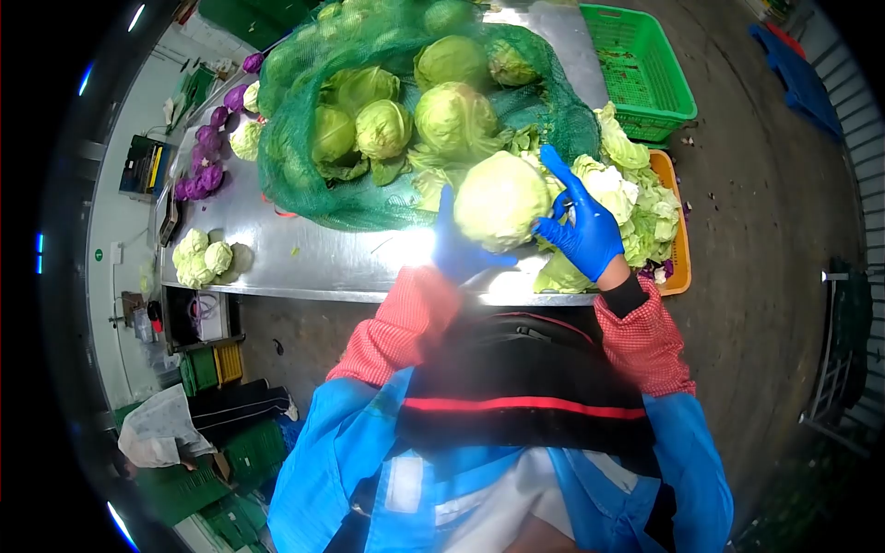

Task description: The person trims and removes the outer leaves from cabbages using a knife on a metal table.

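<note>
A pale green, round cabbage [502, 201] is between my hands above the near edge of the metal table. My left hand [461, 241], in a blue glove and somewhat blurred, cups its left and lower side. My right hand [590, 230], also gloved in blue, is at its right side with bent fingertips against it and the thumb pointing up. Just beyond, a green mesh bag [359, 217] lies open with several cabbages inside, among them a large cabbage [454, 118]. Loose cabbage leaves [645, 207] are heaped right of my right hand.
An orange crate [680, 249] under the leaves and a green crate [645, 69] stand along the table's right side. Purple cabbages [205, 161] line the left edge of the metal table [323, 267]. Small white-green heads [198, 260] sit at the near left corner.
</note>
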A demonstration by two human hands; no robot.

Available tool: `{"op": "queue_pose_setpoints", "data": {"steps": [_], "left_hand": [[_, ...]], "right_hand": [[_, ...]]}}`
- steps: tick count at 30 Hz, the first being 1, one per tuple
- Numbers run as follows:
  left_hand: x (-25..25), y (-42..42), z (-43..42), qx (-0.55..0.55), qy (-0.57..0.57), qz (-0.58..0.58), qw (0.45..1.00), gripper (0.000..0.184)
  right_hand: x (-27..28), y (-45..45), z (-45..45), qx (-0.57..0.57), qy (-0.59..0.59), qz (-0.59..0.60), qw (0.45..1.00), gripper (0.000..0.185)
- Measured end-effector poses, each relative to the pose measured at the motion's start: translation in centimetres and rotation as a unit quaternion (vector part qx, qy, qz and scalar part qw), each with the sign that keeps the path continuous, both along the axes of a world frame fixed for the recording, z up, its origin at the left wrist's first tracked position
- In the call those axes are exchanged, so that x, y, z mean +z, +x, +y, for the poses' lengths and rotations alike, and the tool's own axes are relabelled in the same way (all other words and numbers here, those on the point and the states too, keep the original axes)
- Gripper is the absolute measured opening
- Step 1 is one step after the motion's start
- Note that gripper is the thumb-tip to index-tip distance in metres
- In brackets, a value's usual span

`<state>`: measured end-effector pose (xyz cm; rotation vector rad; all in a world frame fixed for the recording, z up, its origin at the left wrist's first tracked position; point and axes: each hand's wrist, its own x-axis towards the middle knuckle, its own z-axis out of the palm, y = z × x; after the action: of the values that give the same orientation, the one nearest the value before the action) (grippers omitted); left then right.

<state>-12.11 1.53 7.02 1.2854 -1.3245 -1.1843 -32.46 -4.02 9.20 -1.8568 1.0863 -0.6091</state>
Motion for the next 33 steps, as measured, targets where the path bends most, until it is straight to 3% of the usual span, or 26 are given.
{"op": "queue_pose_setpoints", "data": {"steps": [3,4,5,6,8,10,12,14,15,16,19,22,23,24,26,29,33], "left_hand": [[1.3,-0.1,0.1,0.024,0.200,0.141,0.969,0.101],[-1.2,0.4,0.2,-0.017,0.073,0.122,0.990,0.108],[-1.9,0.2,0.1,-0.050,-0.057,0.109,0.991,0.116],[-2.4,0.1,0.3,-0.027,-0.116,0.036,0.992,0.119],[-2.6,-1.0,-0.2,0.018,-0.235,-0.110,0.965,0.125],[-3.9,-1.9,-0.4,0.036,-0.211,-0.088,0.973,0.124],[-4.6,-2.3,0.0,0.050,-0.109,-0.002,0.993,0.117],[-7.3,-1.3,-1.0,0.026,0.016,0.130,0.991,0.096],[-8.9,-0.9,-1.8,0.006,0.033,0.096,0.995,0.095],[-10.3,-0.6,-2.5,-0.014,0.050,0.062,0.997,0.093],[-8.1,-2.6,-3.3,0.017,0.064,0.034,0.997,0.092],[-7.6,-5.2,-3.4,0.188,0.056,0.005,0.981,0.093],[-7.8,-5.5,-3.3,0.158,-0.069,-0.103,0.980,0.095],[-7.8,-5.9,-2.9,0.150,-0.111,-0.212,0.959,0.100],[-7.8,-6.3,-3.2,0.154,-0.139,-0.247,0.946,0.102],[-7.5,-5.1,-5.0,0.114,0.023,-0.139,0.983,0.103],[-8.3,-4.0,-6.0,0.083,0.008,-0.181,0.980,0.102]], "right_hand": [[-5.4,-0.2,-1.4,-0.041,-0.114,-0.154,0.981,0.064],[-7.2,-0.6,-1.3,-0.051,0.038,-0.214,0.975,0.057],[-7.9,-0.9,-1.0,-0.061,0.191,-0.270,0.942,0.052],[-8.4,-1.2,-0.5,-0.069,0.338,-0.319,0.883,0.050],[-10.8,-1.0,1.0,-0.131,0.379,-0.286,0.870,0.050],[-12.5,-1.6,1.6,-0.087,0.472,-0.320,0.817,0.054],[-11.3,-2.5,1.4,-0.083,0.433,-0.196,0.876,0.055],[-8.9,-2.7,1.9,-0.136,0.357,-0.035,0.923,0.049],[-8.9,-3.2,2.1,-0.120,0.211,0.069,0.968,0.042],[-8.8,-3.8,2.1,-0.100,0.058,0.171,0.978,0.035],[-6.5,-4.3,2.8,-0.100,-0.068,0.166,0.979,0.026],[-8.1,-4.7,2.2,-0.075,-0.057,0.211,0.973,0.023],[-8.1,-4.8,2.0,-0.081,-0.056,0.211,0.973,0.022],[-7.8,-4.8,1.8,-0.091,-0.067,0.217,0.970,0.021],[-6.9,-4.6,2.0,-0.111,-0.084,0.227,0.964,0.019],[-6.4,-4.5,2.3,-0.090,-0.165,0.230,0.955,0.017],[-8.5,-3.6,1.6,-0.099,-0.200,0.282,0.933,0.010]]}}
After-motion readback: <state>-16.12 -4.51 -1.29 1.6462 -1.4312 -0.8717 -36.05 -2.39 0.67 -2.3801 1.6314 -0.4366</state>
